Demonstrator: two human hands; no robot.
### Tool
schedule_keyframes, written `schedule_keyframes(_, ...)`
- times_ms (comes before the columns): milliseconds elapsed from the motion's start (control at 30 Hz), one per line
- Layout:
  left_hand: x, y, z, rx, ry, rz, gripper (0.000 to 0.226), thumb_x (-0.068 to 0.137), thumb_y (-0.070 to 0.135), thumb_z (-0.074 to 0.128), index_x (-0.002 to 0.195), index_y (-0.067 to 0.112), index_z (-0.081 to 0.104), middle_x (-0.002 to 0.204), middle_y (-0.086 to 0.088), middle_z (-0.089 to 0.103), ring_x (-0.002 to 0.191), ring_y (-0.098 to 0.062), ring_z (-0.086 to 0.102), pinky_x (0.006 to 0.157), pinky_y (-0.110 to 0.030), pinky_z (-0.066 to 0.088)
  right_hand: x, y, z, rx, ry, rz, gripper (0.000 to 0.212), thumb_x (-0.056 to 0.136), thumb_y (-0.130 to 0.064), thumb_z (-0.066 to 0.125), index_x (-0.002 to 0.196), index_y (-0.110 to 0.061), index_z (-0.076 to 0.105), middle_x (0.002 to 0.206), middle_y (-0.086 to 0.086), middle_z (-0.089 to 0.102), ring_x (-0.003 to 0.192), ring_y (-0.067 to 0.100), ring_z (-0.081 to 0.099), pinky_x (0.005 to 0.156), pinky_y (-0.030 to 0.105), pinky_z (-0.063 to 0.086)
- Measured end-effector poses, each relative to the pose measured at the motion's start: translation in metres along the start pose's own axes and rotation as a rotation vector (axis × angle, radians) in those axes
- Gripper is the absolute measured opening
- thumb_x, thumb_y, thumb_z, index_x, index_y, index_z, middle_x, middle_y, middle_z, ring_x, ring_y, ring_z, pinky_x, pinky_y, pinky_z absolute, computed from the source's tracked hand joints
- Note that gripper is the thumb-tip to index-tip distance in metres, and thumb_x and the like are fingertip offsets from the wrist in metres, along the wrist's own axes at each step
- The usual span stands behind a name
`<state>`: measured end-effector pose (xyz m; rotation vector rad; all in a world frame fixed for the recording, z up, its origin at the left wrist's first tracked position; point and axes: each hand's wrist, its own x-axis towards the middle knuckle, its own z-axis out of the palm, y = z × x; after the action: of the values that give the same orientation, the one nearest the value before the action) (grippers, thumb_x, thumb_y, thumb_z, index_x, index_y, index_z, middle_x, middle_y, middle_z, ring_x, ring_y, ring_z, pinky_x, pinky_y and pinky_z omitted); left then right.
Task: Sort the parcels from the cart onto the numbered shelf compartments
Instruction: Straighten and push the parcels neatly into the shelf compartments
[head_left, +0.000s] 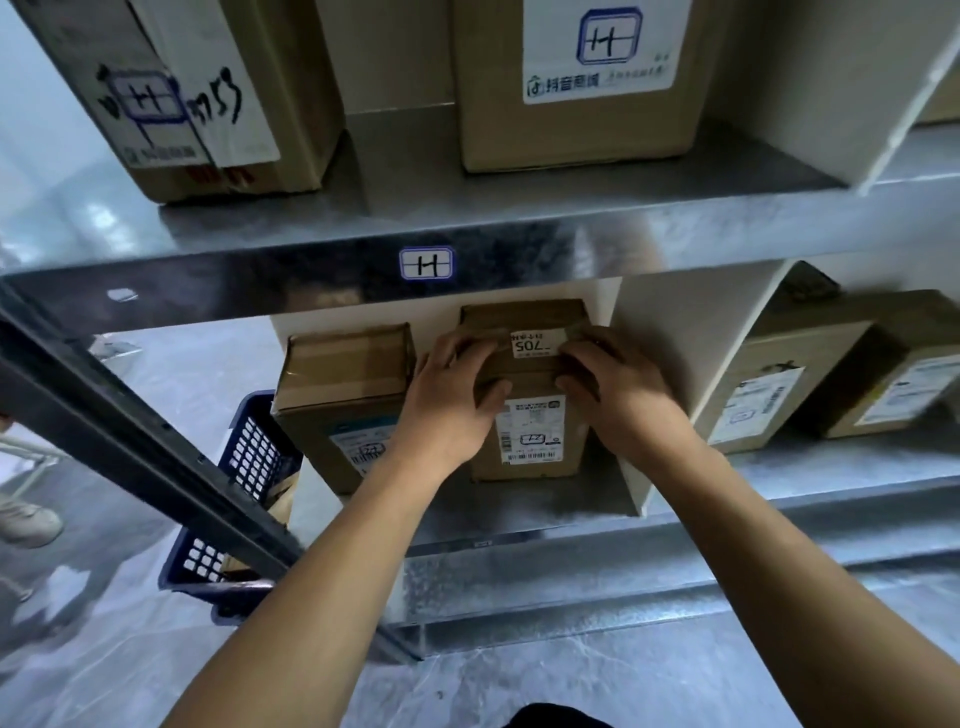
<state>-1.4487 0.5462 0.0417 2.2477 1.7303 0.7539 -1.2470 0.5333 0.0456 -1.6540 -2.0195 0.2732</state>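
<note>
A small brown cardboard parcel (527, 436) stands upright in a lower shelf compartment, with a white slip reading "705" on its top and a shipping label on its front. My left hand (449, 400) grips its left upper edge and my right hand (618, 395) grips its right upper edge. A second brown parcel (343, 395) stands just left of it in the same compartment. The shelf edge above carries a blue-framed tag marked "H" (426, 263).
Two larger boxes (171, 93) (582, 83) with "H" labels sit on the upper shelf. White dividers (631, 395) separate compartments; more parcels (779, 395) lie to the right. A blue plastic basket (234, 499) with cardboard stands on the floor at left, behind a dark shelf post (130, 431).
</note>
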Motion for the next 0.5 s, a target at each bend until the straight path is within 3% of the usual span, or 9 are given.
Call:
schedule_keyframes(133, 0.0006, 0.0057, 0.0036, -0.071, 0.002, -0.023, 0.050, 0.091, 0.038, 0.064, 0.137, 0.022, 0.052, 0.143, -0.001, 0.037, 0.129, -0.021, 0.040, 0.100, -0.017, 0.024, 0.0036, 0.0053, -0.0016, 0.028, -0.003, 0.004, 0.032, 0.096, -0.016, 0.064, 0.126, -0.007, 0.063, 0.139, 0.014, 0.052, 0.123, 0.032, 0.052, 0.106, 0.032, 0.038)
schedule_keyframes(500, -0.0008, 0.0037, 0.0075, -0.019, 0.013, -0.008, 0.050, 0.090, 0.038, 0.064, 0.136, 0.020, 0.053, 0.142, -0.003, 0.039, 0.127, -0.023, 0.040, 0.100, -0.021, 0.027, 0.0012, 0.0105, 0.0059, 0.066, 0.038, -0.036, 0.037, 0.092, -0.012, 0.068, 0.129, -0.006, 0.063, 0.138, 0.016, 0.053, 0.123, 0.038, 0.052, 0.108, 0.042, 0.043)
